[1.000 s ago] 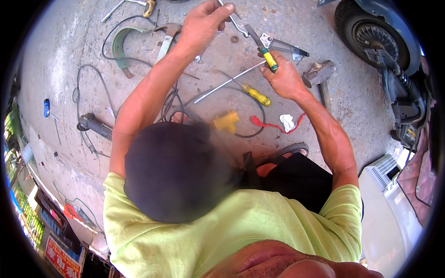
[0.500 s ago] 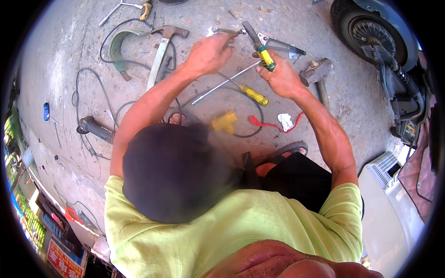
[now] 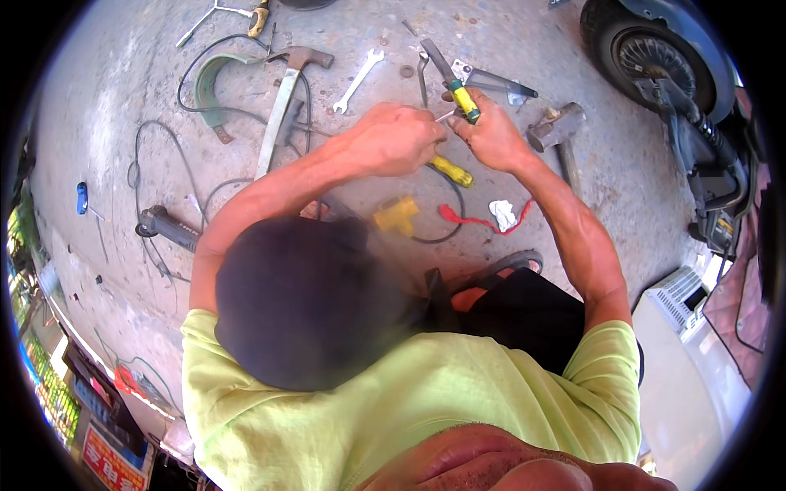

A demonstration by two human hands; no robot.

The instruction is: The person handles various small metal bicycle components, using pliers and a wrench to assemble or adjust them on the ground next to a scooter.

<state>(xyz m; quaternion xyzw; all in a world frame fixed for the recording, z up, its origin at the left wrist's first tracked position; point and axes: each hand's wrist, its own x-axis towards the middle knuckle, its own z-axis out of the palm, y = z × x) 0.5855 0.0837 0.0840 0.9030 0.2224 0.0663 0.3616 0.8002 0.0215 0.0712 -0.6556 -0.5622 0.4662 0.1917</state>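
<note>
My right hand [image 3: 490, 137] is closed around a flat-bladed hand tool [image 3: 463, 100] with a yellow-and-green handle; its dark blade points away from me. To its left, my left hand [image 3: 401, 141] is closed on a thin metal rod [image 3: 444, 117], and a short piece of the rod shows between the two hands. The rod's other end is hidden. Just beyond the hands, a slim dark wrench [image 3: 423, 75] lies on the ground. A silver open-end wrench [image 3: 359, 82] rests farther left. Partly behind my left fingers is a yellow-handled screwdriver [image 3: 452, 170].
A hammer [image 3: 282, 114] and a curved green metal piece [image 3: 210, 88] lie at left, among black cable. An angle grinder [image 3: 168, 227] sits nearer. Right of my hands are another hammer [image 3: 558, 127] and a red cord [image 3: 479, 218]. A vehicle wheel [image 3: 661, 64] stands far right.
My left hand has moved nearer and rightward, from the wrenches to the rod. The dark wrench now points away from me instead of lying crosswise. My right hand has barely moved.
</note>
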